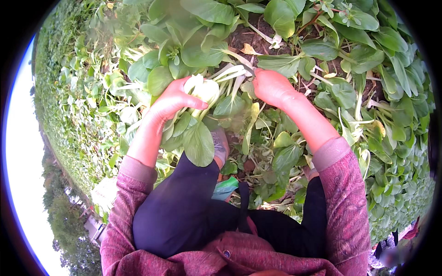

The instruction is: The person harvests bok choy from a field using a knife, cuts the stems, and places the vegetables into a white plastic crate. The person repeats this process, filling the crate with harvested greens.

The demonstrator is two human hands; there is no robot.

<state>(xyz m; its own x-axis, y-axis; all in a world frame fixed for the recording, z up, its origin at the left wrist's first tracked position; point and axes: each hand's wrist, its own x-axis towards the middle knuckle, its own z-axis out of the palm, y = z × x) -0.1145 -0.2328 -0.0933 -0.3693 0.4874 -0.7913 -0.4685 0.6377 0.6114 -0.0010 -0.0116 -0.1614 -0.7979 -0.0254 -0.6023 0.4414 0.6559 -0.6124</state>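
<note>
My left hand [176, 98] is closed around a head of bok choy [204, 90], its pale base up and its green leaves hanging down over my knee. To the right, my right hand [272, 86] is a fist round a knife, whose handle is hidden. The short grey blade [249, 70] points up and left, touching or close to the pale stalks of leaves [232, 72] between my hands. Dark soil shows above my right hand, with cut or loose leaves lying on it.
Leafy plants [386, 138] crowd both sides. My shoe [220, 143] is below my left hand. A green plastic piece [225, 188] lies between my legs. A whitish bag or bundle [104, 193] sits at lower left. Part of another person [390, 250] shows at lower right.
</note>
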